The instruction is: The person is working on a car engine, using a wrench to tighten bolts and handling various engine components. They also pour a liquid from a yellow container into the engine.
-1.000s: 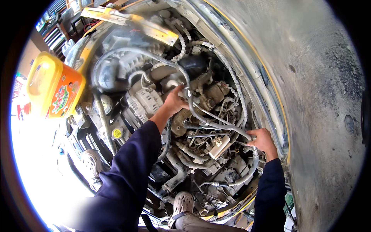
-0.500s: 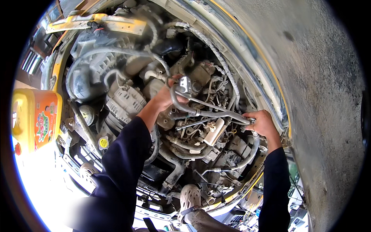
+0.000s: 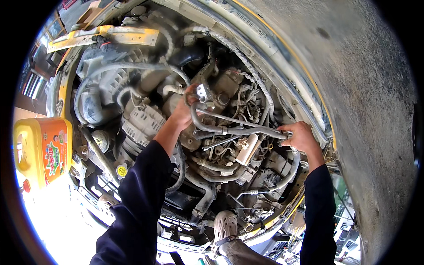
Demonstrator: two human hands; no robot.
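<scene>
A grey metal air-conditioning pipe [image 3: 238, 131] with a silver block fitting [image 3: 202, 92] stretches across the engine bay between my hands. My left hand [image 3: 184, 110] is closed round its bent end, just beside the block. At the other end, my right hand [image 3: 299, 137] grips the pipe near a joint, close to the windscreen-side edge of the bay. Both hands' fingers are partly hidden by the pipe. Below the pipe, a long thin metal bar [image 3: 221, 143] lies over the engine, next to a pale block-shaped part [image 3: 247, 150].
Dusty hoses and wiring [image 3: 251, 97] fill the bay. On the left stands a yellow and orange jug [image 3: 55, 150]. A yellow crossbar [image 3: 104, 37] spans the far left. The raised bonnet [image 3: 366, 110] slants along the right. A beige clog [image 3: 225, 227] is at the front edge.
The view has shifted slightly. My left hand has moved the pipe's block fitting a little left and away from me over the engine. My right hand keeps its hold on the other end.
</scene>
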